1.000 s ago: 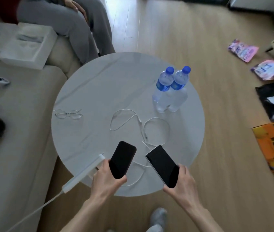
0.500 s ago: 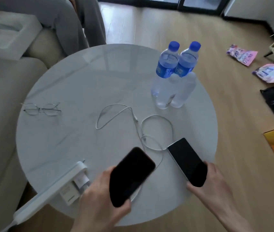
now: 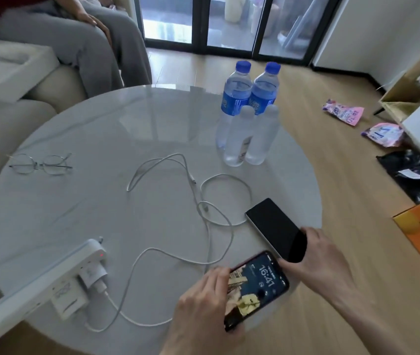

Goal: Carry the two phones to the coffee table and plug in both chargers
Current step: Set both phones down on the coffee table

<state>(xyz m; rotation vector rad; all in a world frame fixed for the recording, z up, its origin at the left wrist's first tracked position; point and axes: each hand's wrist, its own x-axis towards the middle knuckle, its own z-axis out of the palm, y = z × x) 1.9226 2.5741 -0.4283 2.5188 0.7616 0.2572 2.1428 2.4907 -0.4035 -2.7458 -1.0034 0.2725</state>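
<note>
Left hand: the left hand (image 3: 203,301) is closed around the lit phone (image 3: 256,289), fingers along its left edge, holding it low over the near rim of the coffee table (image 3: 101,139) — whether it touches the top I cannot tell.
Right hand: the right hand (image 3: 319,260) grips the dark phone (image 3: 276,228) by its near end, far end pointing toward the cables, apparently resting on the marble.
Why there: both phones sit at the near edge, just beside the loose cable ends, so the leads should reach without dragging anything.
Cables: two white charging cables (image 3: 203,198) loop across the middle, their plug tips lying close together between the loops, near the dark phone's far corner.
Power: both run back to white adapters (image 3: 85,280) seated in the power strip (image 3: 50,275) at the left edge, red light on.
Clearance: water bottles (image 3: 249,119) and the glasses (image 3: 41,163) stand well apart from the work.
Stage: carrying looks done — letting go and plugging in remains, by my read.
</note>
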